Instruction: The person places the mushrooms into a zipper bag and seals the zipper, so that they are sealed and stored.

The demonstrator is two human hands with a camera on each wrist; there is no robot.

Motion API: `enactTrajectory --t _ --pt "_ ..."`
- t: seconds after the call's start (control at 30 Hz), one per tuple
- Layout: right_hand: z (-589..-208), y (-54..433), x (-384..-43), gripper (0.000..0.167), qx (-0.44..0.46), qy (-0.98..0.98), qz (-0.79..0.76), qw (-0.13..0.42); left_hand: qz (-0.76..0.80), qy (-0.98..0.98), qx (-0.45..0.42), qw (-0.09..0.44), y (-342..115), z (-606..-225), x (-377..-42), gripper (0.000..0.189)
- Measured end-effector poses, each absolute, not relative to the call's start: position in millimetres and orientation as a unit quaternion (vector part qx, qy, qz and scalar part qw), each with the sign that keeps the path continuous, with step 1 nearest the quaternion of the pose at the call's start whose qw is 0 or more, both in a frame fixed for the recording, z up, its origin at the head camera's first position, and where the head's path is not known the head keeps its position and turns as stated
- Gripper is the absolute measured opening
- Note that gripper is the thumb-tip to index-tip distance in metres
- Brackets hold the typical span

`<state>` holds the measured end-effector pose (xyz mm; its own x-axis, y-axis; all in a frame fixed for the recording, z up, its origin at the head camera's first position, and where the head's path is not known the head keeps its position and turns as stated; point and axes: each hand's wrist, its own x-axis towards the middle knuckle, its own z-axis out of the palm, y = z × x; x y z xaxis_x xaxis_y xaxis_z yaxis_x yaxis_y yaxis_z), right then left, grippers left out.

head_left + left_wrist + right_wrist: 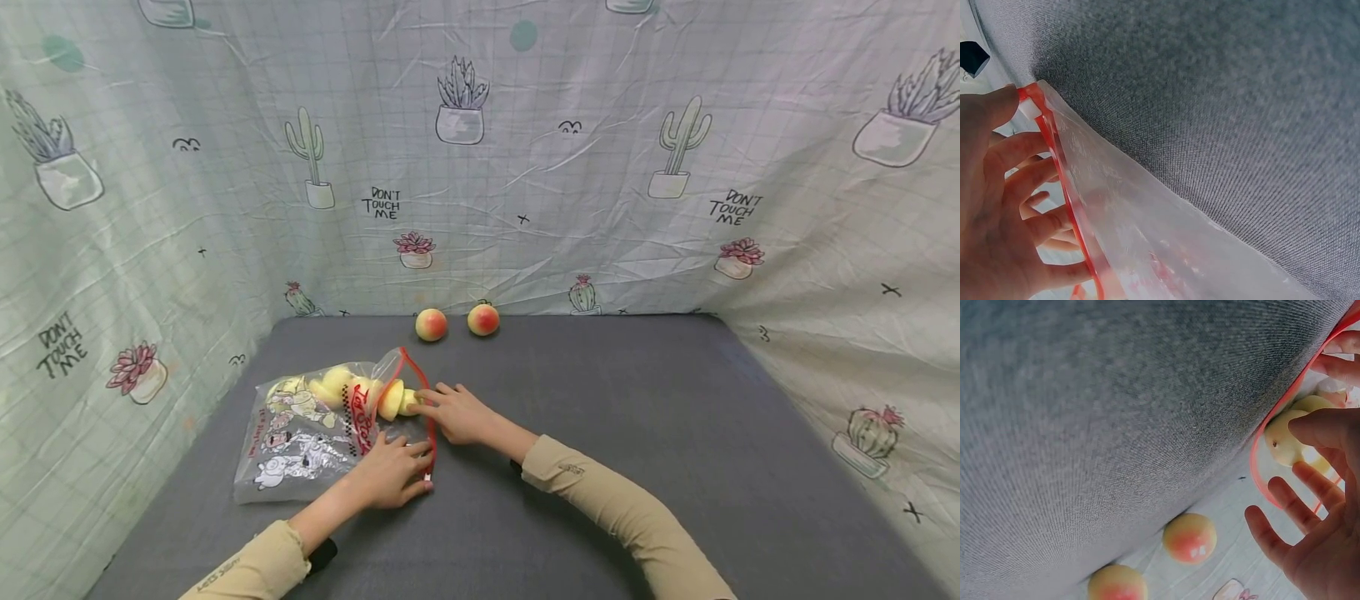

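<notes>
A clear zip bag (303, 462) with a red-edged mouth and printed drawings lies at left on the dark cloth. Several yellow pears (330, 387) are inside. With fingers spread along the red edge, my left hand (393, 471) holds the bag's mouth near its white slider (1030, 109). My right hand (461, 414) is at the opening, thumb and index finger on either side of a pear (1282, 440), the other fingers spread. The thumb hides part of this pear. In the right wrist view the pear sits within the red rim.
Two red-and-yellow peaches (431, 325) (483, 320) stand at the back edge of the grey cloth-covered table (600, 400). A hanging cloth (525, 167) printed with cactus drawings encloses the back and sides.
</notes>
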<state>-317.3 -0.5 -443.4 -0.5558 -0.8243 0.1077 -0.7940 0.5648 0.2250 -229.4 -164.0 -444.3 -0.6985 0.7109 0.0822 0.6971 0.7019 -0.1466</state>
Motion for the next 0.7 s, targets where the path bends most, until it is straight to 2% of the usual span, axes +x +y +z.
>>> enactTrajectory --t 0.7 --pt "-444.0 -13.1 -319.9 0.051 0.459 -0.880 -0.070 0.103 0.066 -0.916 -0.389 0.072 -161.6 -440.6 -227.1 0.043"
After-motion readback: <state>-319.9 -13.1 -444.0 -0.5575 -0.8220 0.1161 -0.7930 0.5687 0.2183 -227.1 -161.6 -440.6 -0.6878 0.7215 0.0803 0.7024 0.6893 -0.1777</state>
